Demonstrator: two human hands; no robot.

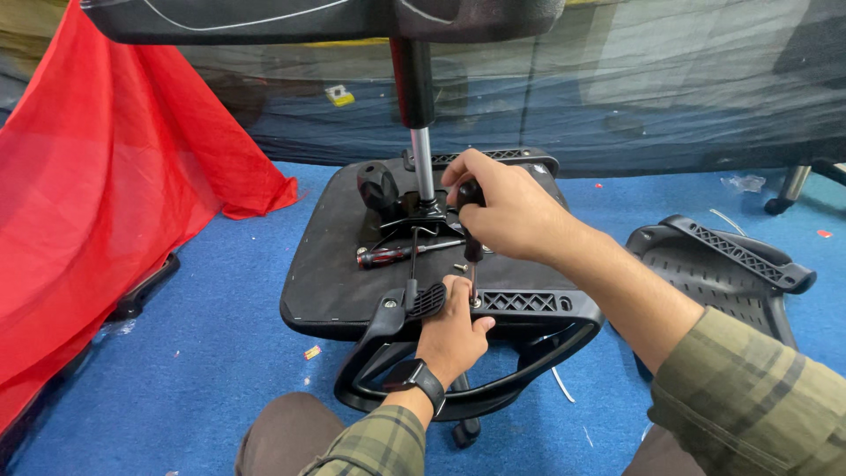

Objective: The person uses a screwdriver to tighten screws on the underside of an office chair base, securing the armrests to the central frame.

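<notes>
An upturned black office chair seat (pixel 339 256) lies on the blue carpet, its gas cylinder (pixel 421 145) pointing up. My right hand (pixel 502 207) grips the dark handle of a screwdriver (pixel 471 242) held upright, its tip on a screw at the black armrest bracket (pixel 520 302). My left hand (pixel 454 330), with a black wristwatch, steadies the screwdriver tip and rests on the armrest (pixel 493 388). A second screwdriver with a red and black handle (pixel 388 256) lies on the seat, next to a loose screw (pixel 459 266).
A red cloth (pixel 106 176) drapes over something at left. A black chair backrest part (pixel 723 264) lies on the carpet at right. Dark netting (pixel 617 97) hangs behind. A chair leg with a caster (pixel 780 203) stands at far right.
</notes>
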